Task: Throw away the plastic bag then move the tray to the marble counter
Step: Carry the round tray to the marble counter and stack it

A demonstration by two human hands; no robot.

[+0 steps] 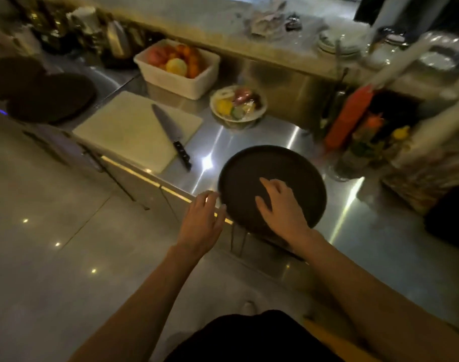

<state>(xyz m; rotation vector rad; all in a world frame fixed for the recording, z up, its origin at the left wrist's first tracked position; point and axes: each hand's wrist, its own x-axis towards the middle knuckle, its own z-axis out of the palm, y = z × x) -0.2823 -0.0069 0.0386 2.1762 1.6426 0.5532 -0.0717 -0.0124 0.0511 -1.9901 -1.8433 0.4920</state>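
Tray, round, dark, empty, on steel surface; my right hand flat on it, left hand beside, fingers released; white tub holds fruit, bowl scraps

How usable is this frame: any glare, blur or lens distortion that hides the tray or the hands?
Head view: dim, warm light; streaky glare on the steel counter beside the tray; motion blur smears the bottles at right; wide-angle bending at edges; both hands readable.
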